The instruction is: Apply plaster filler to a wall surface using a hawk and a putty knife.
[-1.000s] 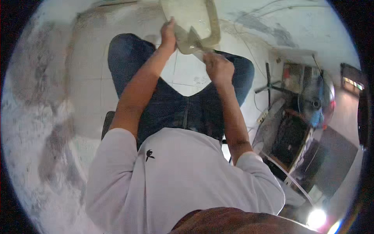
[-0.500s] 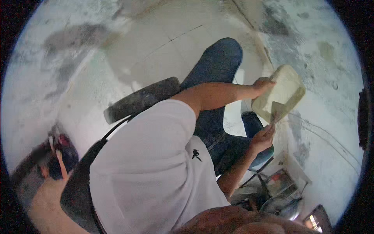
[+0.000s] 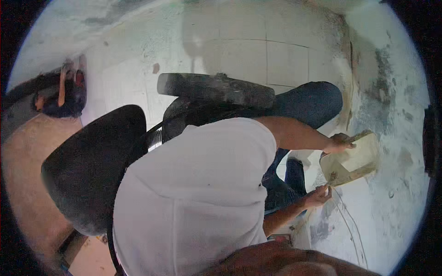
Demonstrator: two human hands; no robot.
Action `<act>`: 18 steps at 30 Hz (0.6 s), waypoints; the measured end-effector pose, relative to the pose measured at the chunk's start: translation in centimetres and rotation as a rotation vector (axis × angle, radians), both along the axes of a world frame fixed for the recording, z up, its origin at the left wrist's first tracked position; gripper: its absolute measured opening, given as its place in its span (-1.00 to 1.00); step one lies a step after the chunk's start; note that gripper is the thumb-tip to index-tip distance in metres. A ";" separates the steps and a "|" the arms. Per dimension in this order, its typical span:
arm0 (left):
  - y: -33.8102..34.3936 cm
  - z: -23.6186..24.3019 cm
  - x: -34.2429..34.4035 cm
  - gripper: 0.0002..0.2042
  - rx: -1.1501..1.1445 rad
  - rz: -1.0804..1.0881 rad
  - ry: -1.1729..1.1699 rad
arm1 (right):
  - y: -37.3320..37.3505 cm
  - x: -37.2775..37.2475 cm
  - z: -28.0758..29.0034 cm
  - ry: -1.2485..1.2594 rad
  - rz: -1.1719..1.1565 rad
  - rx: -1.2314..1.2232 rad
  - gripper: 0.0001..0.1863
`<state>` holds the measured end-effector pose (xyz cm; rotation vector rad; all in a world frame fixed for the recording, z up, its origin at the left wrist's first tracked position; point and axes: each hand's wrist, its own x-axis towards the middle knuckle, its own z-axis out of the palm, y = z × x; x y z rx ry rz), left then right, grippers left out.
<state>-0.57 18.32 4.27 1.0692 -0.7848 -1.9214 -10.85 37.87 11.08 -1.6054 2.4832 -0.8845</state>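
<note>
step: we judge we're mid-scrape, loading paste off the board (image 3: 352,161) with a blade (image 3: 332,177)
left hand (image 3: 338,142): gripping the board's far edge
right hand (image 3: 317,197): closed on the blade handle
board: right of our knee (image 3: 317,101), between both hands
next: probably needs the board kept steady
</note>
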 end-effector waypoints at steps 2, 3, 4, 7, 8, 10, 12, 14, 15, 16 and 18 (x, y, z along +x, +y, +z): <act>-0.7 0.6 0.1 -0.46 0.106 -0.023 0.029 | -0.5 -1.0 0.3 -0.083 -0.088 0.016 -0.50; -1.0 0.6 0.5 -0.46 0.021 -0.049 -0.025 | -0.5 -1.3 0.2 -0.159 0.019 -0.015 -0.63; -1.4 1.0 0.5 -0.47 0.008 0.001 -0.052 | -1.1 -1.8 0.2 0.064 0.175 -0.043 -0.66; -1.6 1.7 2.0 -0.47 -0.041 -0.053 -0.058 | -1.1 -1.4 0.0 -0.195 -0.082 0.076 -0.65; -1.6 1.7 2.7 -0.44 -0.017 -0.102 -0.018 | -1.3 -1.1 0.0 -0.220 0.031 0.114 -0.67; -1.0 1.8 3.7 -0.37 0.134 -0.224 0.105 | -0.6 0.7 -0.1 0.440 0.003 0.362 -0.72; -0.6 2.1 3.5 -0.31 0.275 -0.332 0.177 | -1.1 1.8 -0.2 0.385 0.129 -0.054 -0.74; -0.7 2.7 2.5 -0.29 0.395 -0.266 0.181 | 0.1 3.2 -0.1 -0.022 -0.142 0.036 -0.70; -0.6 2.9 1.8 -0.35 0.275 -0.185 0.263 | 0.2 3.9 -0.4 -0.156 -0.218 -0.069 -0.72; -0.4 3.2 1.4 -0.40 0.073 -0.229 0.293 | -0.2 3.9 -0.6 -0.237 -0.168 -0.216 -0.73; -0.1 3.3 0.7 -0.38 0.095 -0.267 0.262 | 0.1 3.6 -1.0 -0.017 -0.064 -0.281 -0.71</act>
